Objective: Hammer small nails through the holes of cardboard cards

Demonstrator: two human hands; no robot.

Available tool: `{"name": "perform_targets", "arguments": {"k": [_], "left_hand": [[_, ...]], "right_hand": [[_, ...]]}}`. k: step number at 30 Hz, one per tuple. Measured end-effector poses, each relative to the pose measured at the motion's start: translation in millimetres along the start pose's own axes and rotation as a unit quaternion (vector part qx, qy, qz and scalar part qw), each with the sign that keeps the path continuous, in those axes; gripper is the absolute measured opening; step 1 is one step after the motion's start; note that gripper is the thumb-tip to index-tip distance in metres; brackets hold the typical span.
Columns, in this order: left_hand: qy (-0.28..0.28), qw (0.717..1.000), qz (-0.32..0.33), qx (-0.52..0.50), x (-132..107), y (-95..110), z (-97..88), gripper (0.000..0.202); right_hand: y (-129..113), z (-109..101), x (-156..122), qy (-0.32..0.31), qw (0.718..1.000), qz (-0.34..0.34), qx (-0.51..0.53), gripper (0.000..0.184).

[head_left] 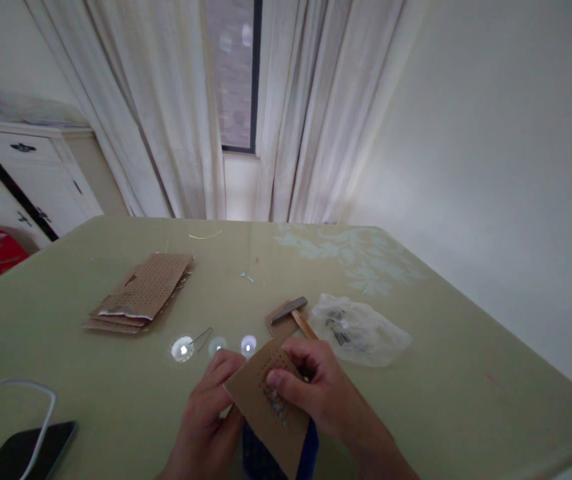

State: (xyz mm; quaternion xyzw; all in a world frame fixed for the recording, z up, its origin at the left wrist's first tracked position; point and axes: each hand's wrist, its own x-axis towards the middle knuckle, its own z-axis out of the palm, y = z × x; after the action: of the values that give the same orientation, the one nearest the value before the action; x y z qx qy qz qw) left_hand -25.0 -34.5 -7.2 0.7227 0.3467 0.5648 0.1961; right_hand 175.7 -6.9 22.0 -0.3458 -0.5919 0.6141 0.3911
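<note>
A brown piece of cardboard (266, 387) with rows of small holes is held tilted near the table's front edge. Small silvery bits (276, 405), too blurred to name, show on its face. My right hand (323, 387) pinches its right side, thumb pressed on the front. At the left edge, my left hand (213, 410) has its fingers bent around or behind the card; their tips are partly hidden. Below the card lies a dark blue object (309, 450), mostly covered. Just beyond my right hand, a small hammer (293, 310) with a wooden handle rests on another cardboard piece (276, 320).
A clear plastic bag (366, 337) with dark metal pieces lies right of the hammer. Several hole-marked cardboard sheets (149, 283) are stacked at left. A thin V-shaped metal piece (203, 338) lies near round bright spots. A phone (31, 450) and white cable (49, 393) occupy the front left.
</note>
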Motion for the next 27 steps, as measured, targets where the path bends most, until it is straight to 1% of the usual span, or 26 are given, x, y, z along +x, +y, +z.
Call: {"name": "perform_targets", "arguments": {"k": [3,5,6,7,8,9,10,11,13,14,16,19,21,24,26,27], "left_hand": [[-0.001,0.999,-0.026,-0.022,-4,0,4.0,0.024],[-0.01,0.997,-0.075,-0.011,-9,-2,6.0,0.019],[0.0,0.995,-0.102,0.007,-12,-3,6.3,0.022],[0.023,0.992,-0.121,0.03,-15,-5,6.0,0.027],[0.055,0.989,-0.126,0.054,-18,-6,5.0,0.032],[0.09,0.987,-0.111,0.078,-20,-7,3.3,0.036],[0.114,0.985,-0.078,0.105,-21,-9,1.0,0.038],[0.12,0.983,-0.033,0.136,-21,-10,-1.5,0.038],[0.088,0.974,0.05,0.202,-20,-11,-6.1,0.035],[0.067,0.968,0.07,0.229,-18,-12,-7.7,0.031],[0.041,0.964,0.076,0.253,-15,-12,-9.3,0.022],[0.042,0.965,0.081,0.248,-9,-13,-9.7,0.013],[0.045,0.963,0.103,0.244,-5,-14,-10.6,0.014],[0.067,0.958,0.143,0.238,-4,-11,-12.9,0.017],[0.098,0.95,0.172,0.24,-14,-4,-13.2,0.016],[0.107,0.949,0.172,0.241,-21,1,-12.8,0.015]], "right_hand": [[0,2,1,0.005,1.0,-0.01,0.001,0.037],[4,2,4,0.032,0.999,-0.013,0.022,0.035],[7,1,5,0.048,0.998,-0.011,0.037,0.035],[10,0,7,0.064,0.997,-0.01,0.048,0.036],[12,-1,8,0.081,0.995,-0.011,0.053,0.037],[13,-2,8,0.092,0.994,-0.012,0.051,0.038],[13,-3,9,0.096,0.994,-0.014,0.041,0.037],[12,-3,8,0.095,0.995,-0.018,0.024,0.037],[8,-3,5,0.078,0.996,-0.026,-0.027,0.034],[5,-2,3,0.07,0.995,-0.033,-0.06,0.032],[0,1,-1,0.064,0.988,-0.052,-0.13,0.029],[-3,6,-4,0.073,0.972,-0.078,-0.208,0.025],[-4,9,-5,0.076,0.961,-0.091,-0.25,0.021],[-4,12,-5,0.063,0.95,-0.104,-0.289,0.017],[-3,13,-4,0.06,0.947,-0.106,-0.298,0.018],[-2,13,-3,0.065,0.945,-0.105,-0.302,0.018]]}}
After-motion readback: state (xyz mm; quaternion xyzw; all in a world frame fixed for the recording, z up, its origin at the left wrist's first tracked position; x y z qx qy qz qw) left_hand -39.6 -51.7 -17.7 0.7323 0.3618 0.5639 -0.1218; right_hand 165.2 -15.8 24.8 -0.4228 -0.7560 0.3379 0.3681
